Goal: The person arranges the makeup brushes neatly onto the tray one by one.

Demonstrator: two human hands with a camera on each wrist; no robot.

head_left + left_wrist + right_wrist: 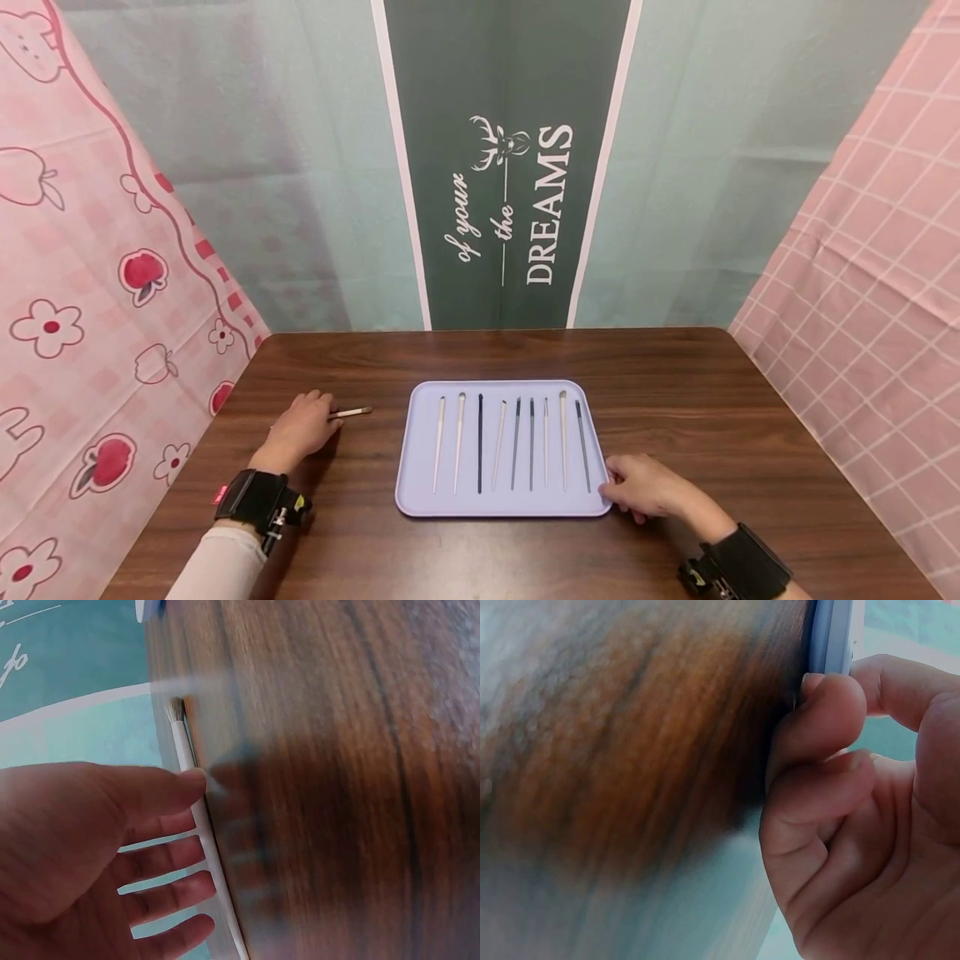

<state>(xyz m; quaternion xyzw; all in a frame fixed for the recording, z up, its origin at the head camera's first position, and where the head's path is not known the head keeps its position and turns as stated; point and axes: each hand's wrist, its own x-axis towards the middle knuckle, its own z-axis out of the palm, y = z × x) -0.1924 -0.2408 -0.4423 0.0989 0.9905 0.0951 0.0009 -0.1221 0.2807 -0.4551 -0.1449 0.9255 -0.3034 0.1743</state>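
On the table's left side, my left hand (306,425) pinches a makeup brush with a pale handle (351,412), its bristles pointing right toward the tray. In the left wrist view the thumb (193,787) crosses the white handle (217,870) below the brown bristles, with the fingertips along it and the brush low over the wood. My right hand (637,487) grips the lilac tray (495,507) at its near right corner. In the right wrist view curled fingers (829,720) meet the tray edge (832,637), and the thumb lies on the other side.
Several slim brushes lie side by side in the tray, among them a black brush (480,446), a grey brush (532,446) and a pale brush (438,446). The dark wooden table (675,383) ends at a green curtain (502,308) behind, with pink cloths at both sides.
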